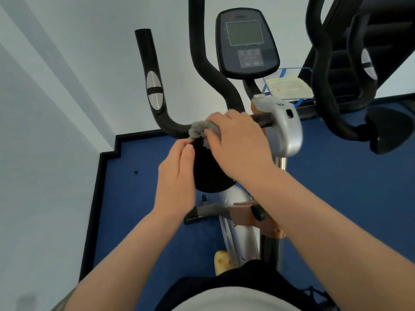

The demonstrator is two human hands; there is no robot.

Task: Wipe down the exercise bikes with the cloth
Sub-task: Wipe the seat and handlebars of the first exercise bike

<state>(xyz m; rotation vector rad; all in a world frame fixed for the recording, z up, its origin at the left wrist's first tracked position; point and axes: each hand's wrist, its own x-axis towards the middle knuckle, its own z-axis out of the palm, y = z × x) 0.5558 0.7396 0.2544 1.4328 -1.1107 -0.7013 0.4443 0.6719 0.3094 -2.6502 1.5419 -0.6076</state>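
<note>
Gripping cloth [199, 131] on handlebar [173, 127], right hand [238, 144]

Camera inventory: I have 1 view, head-worn and wide-angle, looking forward and steeply down over both forearms. It sits close above the exercise bike [242, 198], facing its console [247, 41] and a white wall corner. Straight lines bow near the frame edges. No 2nd view overlaps it.

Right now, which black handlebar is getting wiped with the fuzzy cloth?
The low bar curving up to the silver-buttoned grip. The right hand presses the grey cloth around it; the tall handlebar behind is untouched.
</note>
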